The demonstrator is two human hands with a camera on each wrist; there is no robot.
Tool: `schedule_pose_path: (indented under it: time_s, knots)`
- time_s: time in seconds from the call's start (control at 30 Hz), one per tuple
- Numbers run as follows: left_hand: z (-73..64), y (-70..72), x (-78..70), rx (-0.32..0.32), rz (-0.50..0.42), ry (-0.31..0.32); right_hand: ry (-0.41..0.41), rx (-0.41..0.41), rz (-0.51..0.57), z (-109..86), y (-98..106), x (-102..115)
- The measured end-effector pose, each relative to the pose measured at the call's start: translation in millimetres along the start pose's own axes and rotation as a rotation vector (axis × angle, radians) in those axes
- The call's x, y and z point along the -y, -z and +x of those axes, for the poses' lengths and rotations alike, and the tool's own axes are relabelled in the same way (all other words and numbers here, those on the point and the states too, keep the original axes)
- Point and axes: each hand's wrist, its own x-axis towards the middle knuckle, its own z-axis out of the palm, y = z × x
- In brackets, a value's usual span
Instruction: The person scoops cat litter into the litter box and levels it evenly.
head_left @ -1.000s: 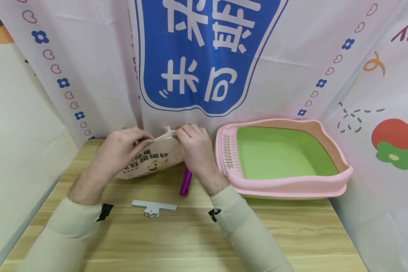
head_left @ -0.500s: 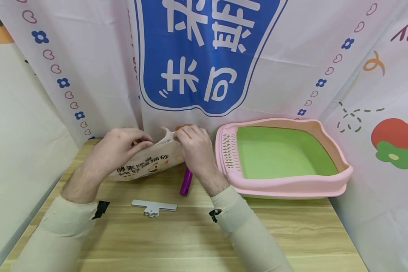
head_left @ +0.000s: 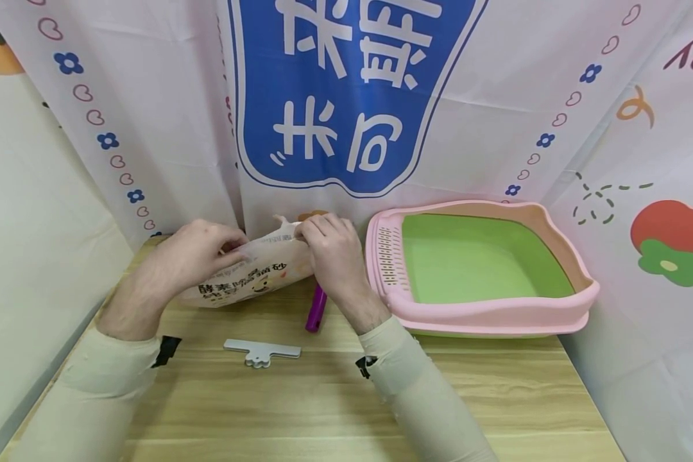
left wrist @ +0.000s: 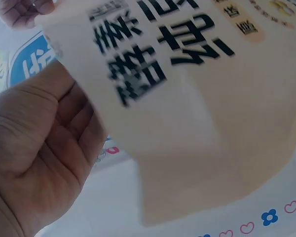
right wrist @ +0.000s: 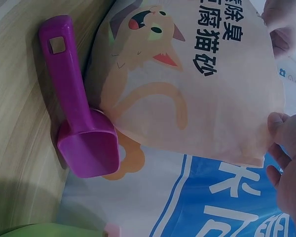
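Observation:
A pale paper bag of cat litter [head_left: 254, 276] with black lettering stands at the back left of the table, its upper edge raised. My left hand [head_left: 193, 260] pinches that edge on the left, between thumb and fingers. The left wrist view has this hand [left wrist: 44, 143] with its fingers partly hidden behind the bag. At the other end of the edge, my right hand [head_left: 335, 253] pinches the paper. A cat drawing covers the bag [right wrist: 222, 103] in the right wrist view, where the right thumb and fingers [right wrist: 281, 143] meet at the rim.
A purple litter scoop [right wrist: 71, 94] lies beside the bag, its handle pointing toward me. Closer to me is a grey sealing clip [head_left: 262, 351]. To the right stands a pink-rimmed green litter box [head_left: 485, 316]. A printed curtain [head_left: 468, 147] hangs behind the table.
My left hand has slid left and slightly down along the bag's upper edge, and more of the printed front shows. The right hand has stayed nearly in place.

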Motion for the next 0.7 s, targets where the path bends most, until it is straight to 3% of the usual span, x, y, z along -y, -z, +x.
schedule_pose_path:
  time_s: [0.1, 0.27, 0.5, 0.7]
  knots:
    - [2.4, 0.7, 4.9, 0.010, 0.029, 0.026, 0.005, 0.009, -0.006, -0.9, -0.3, -0.6]
    - [6.9, 1.9, 10.7, -0.057, 0.034, 0.047, 0.010, -0.011, -0.017, -2.1, -0.4, -2.0]
    - [15.0, 6.0, 12.8, -0.201, 0.044, 0.029, 0.016, -0.048, -0.021, -2.4, 0.7, -3.9]
    - [23.0, 15.3, 10.5, -0.371, 0.075, 0.037, 0.042, -0.058, -0.028, -3.2, -0.1, -5.5]
